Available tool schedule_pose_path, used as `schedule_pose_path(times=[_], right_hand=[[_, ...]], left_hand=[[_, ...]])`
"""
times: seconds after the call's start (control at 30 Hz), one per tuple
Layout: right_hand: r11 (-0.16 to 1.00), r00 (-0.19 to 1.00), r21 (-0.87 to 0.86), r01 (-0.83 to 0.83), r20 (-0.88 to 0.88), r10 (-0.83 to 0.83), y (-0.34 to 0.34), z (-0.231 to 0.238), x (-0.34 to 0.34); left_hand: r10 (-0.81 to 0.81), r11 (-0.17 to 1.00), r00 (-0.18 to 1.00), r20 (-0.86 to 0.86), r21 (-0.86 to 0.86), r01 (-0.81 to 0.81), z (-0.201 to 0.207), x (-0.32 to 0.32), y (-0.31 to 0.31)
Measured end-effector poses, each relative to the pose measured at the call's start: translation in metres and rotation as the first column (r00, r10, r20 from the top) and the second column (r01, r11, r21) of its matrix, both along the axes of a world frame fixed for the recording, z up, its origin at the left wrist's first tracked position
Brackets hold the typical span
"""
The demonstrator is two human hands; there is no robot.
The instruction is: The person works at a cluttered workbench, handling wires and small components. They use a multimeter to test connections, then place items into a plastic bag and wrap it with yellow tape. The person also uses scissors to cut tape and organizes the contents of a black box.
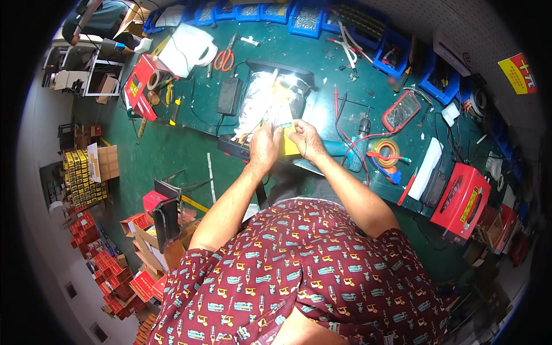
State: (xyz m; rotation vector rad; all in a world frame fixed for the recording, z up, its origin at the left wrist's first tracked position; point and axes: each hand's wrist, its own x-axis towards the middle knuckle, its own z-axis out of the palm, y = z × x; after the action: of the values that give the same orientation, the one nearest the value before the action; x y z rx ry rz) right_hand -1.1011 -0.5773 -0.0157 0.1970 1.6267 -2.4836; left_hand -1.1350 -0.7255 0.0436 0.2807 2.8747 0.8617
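Observation:
My left hand (264, 145) is closed, fingertips pressed together above a dark open casing (232, 147) with coloured wires. Close beside it, my right hand (307, 141) is also closed, thumb and fingers pinched. Whatever small thing the fingertips hold is lost in glare. Below and between the hands lies a flat yellow piece (289, 149), near the right fingers. Just beyond them, a shiny silver wrapped unit (257, 98) glows under strong light, with a dark frame along its far side. A black power adapter (229, 95) with a cord lies left of it.
Red-handled scissors (225, 59) and a red box (138, 86) lie left. To the right are a multimeter (401, 111) with leads, a teal power tool (355, 156), tape rolls (384, 150) and a red case (460, 202). Blue parts bins (305, 22) line the back.

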Motion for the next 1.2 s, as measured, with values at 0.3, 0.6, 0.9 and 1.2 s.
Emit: schedule_pose_path(times=[0.3,0.6,0.9,1.2], right_hand=[[1.0,1.0,0.017,-0.001,0.004,0.001,0.0009,0.0048,-0.0002],[1.0,1.0,0.0,0.003,-0.01,-0.003,0.0001,0.0013,-0.0008],[1.0,1.0,0.003,-0.002,-0.003,0.002,0.0012,0.0027,-0.001],[1.0,1.0,-0.004,0.005,0.0,-0.005,0.0009,0.0055,-0.0005]], left_hand=[[-0.026,1.0,1.0,-0.015,0.003,0.026,0.0,-0.0015,-0.0016],[-0.044,0.998,0.999,-0.03,0.038,0.046,-0.0011,-0.0035,-0.0026],[-0.031,0.997,0.993,0.111,0.075,0.023,-0.0008,-0.0056,-0.0028],[-0.025,0.998,0.993,0.114,0.067,0.017,0.0043,-0.0076,-0.0004]])
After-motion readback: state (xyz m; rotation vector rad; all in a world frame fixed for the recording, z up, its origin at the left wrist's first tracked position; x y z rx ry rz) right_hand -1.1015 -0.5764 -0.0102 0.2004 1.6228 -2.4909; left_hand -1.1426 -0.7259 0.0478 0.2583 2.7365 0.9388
